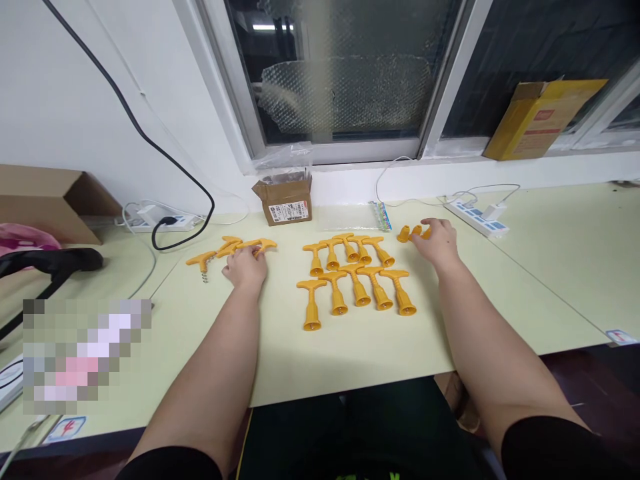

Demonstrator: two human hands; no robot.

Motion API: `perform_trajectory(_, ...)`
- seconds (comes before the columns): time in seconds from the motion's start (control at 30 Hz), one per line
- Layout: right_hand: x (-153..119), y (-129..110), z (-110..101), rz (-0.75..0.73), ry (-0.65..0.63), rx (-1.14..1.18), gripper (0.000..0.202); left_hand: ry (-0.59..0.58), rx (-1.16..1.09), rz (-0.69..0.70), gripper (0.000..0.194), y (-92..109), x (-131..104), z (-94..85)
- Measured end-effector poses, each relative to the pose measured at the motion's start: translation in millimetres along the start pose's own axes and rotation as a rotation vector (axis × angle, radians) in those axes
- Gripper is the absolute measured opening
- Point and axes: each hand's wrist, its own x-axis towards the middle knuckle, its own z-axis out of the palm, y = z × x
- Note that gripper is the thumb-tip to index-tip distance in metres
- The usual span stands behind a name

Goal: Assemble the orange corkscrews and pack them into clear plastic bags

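Note:
My left hand (245,268) is curled at a yellow T-handled corkscrew (266,246), its fingertips partly hidden behind the knuckles. Beside it lie several other loose corkscrews, one with its metal spiral bare (201,259). On the right, my right hand (439,243) has its fingers bent around a yellow bell-shaped sleeve (426,233). Two similar sleeves, one of them the leftmost sleeve (403,234), stand just left of its fingers. Between my hands, two rows of yellow corkscrews fitted with sleeves (360,288) lie on the pale table (350,357).
An opened cardboard box (287,201) stands by the wall, with a clear plastic bag (350,217) lying beside it. Power strips sit at the back left (175,222) and back right (477,219). A black cable (145,135) hangs down at the left.

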Motion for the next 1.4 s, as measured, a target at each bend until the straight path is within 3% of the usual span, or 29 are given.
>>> perform_trajectory(0.13,9,24,7,0.155,0.072,0.008,0.054,0.184,-0.176,0.019,0.017,-2,1,-1.3)
perform_trajectory(0.23,12,30,16,0.04,0.1,0.099,0.046,0.227,-0.534,0.035,0.016,-1,3,0.4)
perform_trajectory(0.3,13,27,26,-0.078,0.114,0.138,0.046,0.152,-0.94,-0.034,0.019,3,3,0.0)
perform_trajectory(0.4,15,23,42,-0.135,0.068,0.113,0.045,-0.127,-1.498,-0.251,0.015,13,-1,-6.6)
perform_trajectory(0.5,17,22,50,-0.129,0.027,0.093,0.041,-0.362,-1.73,-0.355,0.012,24,-10,-17.4)
perform_trajectory(0.6,18,24,49,-0.067,0.019,0.092,0.042,-0.479,-1.717,-0.33,0.016,33,-22,-24.7)
perform_trajectory(0.8,14,19,35,0.145,-0.148,0.068,0.045,-0.615,-1.485,-0.251,0.01,44,-40,-22.9)
perform_trajectory(0.9,11,12,26,0.134,-0.061,0.142,0.045,-0.643,-1.494,-0.292,0.02,49,-48,-19.5)
perform_trajectory(1.03,0,-12,16,-0.077,0.11,0.283,0.046,-0.699,-1.525,-0.254,0.034,56,-60,-17.0)
perform_trajectory(1.1,-14,-30,14,-0.188,-0.001,0.437,0.054,-0.742,-1.502,-0.202,0.041,59,-67,-17.0)
perform_trajectory(1.17,-31,-50,13,-0.291,-0.263,0.575,0.067,-0.773,-1.474,-0.151,0.046,62,-73,-17.5)
perform_trajectory(1.23,-50,-68,12,-0.371,-0.441,0.625,0.08,-0.788,-1.443,-0.093,0.047,65,-80,-18.4)
perform_trajectory(1.3,-65,-82,10,-0.456,-0.519,0.643,0.068,-0.792,-1.402,-0.037,0.046,67,-85,-19.6)
perform_trajectory(1.4,-77,-94,6,-0.529,-0.501,0.666,0.038,-0.789,-1.348,0.021,0.044,70,-91,-21.6)
